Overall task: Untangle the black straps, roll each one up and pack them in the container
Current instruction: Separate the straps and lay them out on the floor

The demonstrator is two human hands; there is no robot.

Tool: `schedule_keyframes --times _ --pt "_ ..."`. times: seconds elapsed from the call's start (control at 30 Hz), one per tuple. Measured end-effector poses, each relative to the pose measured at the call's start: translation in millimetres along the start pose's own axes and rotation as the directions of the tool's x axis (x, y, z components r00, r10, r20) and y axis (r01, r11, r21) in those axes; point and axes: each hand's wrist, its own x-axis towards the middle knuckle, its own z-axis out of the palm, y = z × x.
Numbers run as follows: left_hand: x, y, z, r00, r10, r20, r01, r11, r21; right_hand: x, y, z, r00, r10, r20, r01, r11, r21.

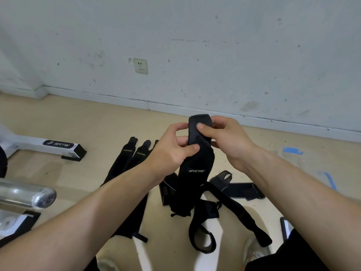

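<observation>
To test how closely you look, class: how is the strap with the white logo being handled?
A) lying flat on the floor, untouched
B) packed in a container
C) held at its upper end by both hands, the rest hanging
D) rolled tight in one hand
C: the left hand and the right hand both pinch the upper end of the black strap, whose length hangs below them.

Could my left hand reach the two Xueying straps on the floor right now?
Probably, once freed: the left hand grips the held strap; the Xueying straps lie uncovered just beyond it.
</observation>
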Motion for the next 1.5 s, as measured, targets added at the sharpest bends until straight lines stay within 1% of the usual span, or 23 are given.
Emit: schedule_keyframes --times 0.1,0.27,0.33,0.43,0.53,0.57,0.63,0.7,0.73,0.77,0.8,0.87,1.03,1.13,1.2,1.27,1.37,1.43,1.5 --pt "3 -1 0 1.000 -0.011 -0.008 0.011 1.000 -0.005 -1 1 0 1.000 -0.023 0.002 0.023 1.000 0.006" --pt "6 -4 1 0.999 -0.041 -0.016 0.040 0.999 -0.027 -1 3 4 0.994 -0.094 -0.058 0.095 0.995 0.008" --pt "5 -8 4 1.000 -0.014 0.006 0.014 1.000 -0.013 -3 2 6 0.991 -0.109 -0.076 0.110 0.994 0.011" --pt "3 -13 6 0.999 0.049 0.021 -0.050 0.997 0.063 -5 -3 9 0.984 -0.134 -0.117 0.139 0.990 0.039" --pt "3 -12 1 0.998 0.058 0.008 -0.059 0.996 0.060 -6 -7 13 0.977 -0.156 -0.148 0.164 0.986 0.038" --pt "3 -10 -2 0.998 0.062 0.003 -0.062 0.997 0.047 -6 -7 15 0.982 -0.143 -0.121 0.150 0.987 0.050" --pt "3 -6 -9 0.998 0.064 -0.005 -0.064 0.998 -0.012 -9 -5 18 0.998 -0.067 0.000 0.066 0.994 0.087" --pt "2 -2 -18 0.999 0.051 0.003 -0.051 0.997 -0.060 -13 -2 21 0.988 0.020 0.153 -0.035 0.995 0.097" --pt "2 -2 -23 0.999 0.038 -0.001 -0.038 0.997 -0.063 -14 -1 22 0.978 0.036 0.203 -0.052 0.996 0.078" --pt "2 -4 -27 1.000 0.025 -0.015 -0.025 0.998 -0.051 -15 1 23 0.974 0.037 0.223 -0.052 0.997 0.061" --pt "2 -6 -30 0.999 0.015 -0.030 -0.016 0.999 -0.036 -15 2 26 0.977 0.036 0.212 -0.048 0.998 0.051" --pt "2 -13 -35 0.998 -0.004 -0.058 0.002 1.000 -0.027 -13 3 34 0.988 0.051 0.145 -0.058 0.997 0.044" --pt "-1 -34 -53 0.991 -0.048 -0.125 0.034 0.993 -0.112 0 3 62 0.999 -0.003 0.037 0.001 0.999 0.036" --pt "-7 -57 -69 0.994 -0.094 -0.062 0.095 0.995 0.020 14 4 74 1.000 0.014 0.017 -0.016 0.994 0.106" --pt "-11 -76 -76 0.987 -0.149 -0.059 0.155 0.983 0.099 27 8 82 0.999 0.029 0.016 -0.031 0.985 0.171" --pt "-14 -97 -81 0.975 -0.205 -0.089 0.214 0.971 0.108 42 18 89 0.999 0.046 -0.007 -0.044 0.977 0.208" --pt "-12 -129 -88 0.953 -0.282 -0.110 0.290 0.955 0.065 66 43 99 0.997 0.073 -0.037 -0.062 0.968 0.241" --pt "-9 -150 -91 0.939 -0.330 -0.100 0.338 0.938 0.075 84 64 106 0.993 0.101 -0.058 -0.083 0.961 0.263" --pt "-4 -171 -92 0.922 -0.383 -0.061 0.387 0.915 0.112 103 85 111 0.985 0.150 -0.082 -0.121 0.951 0.285"
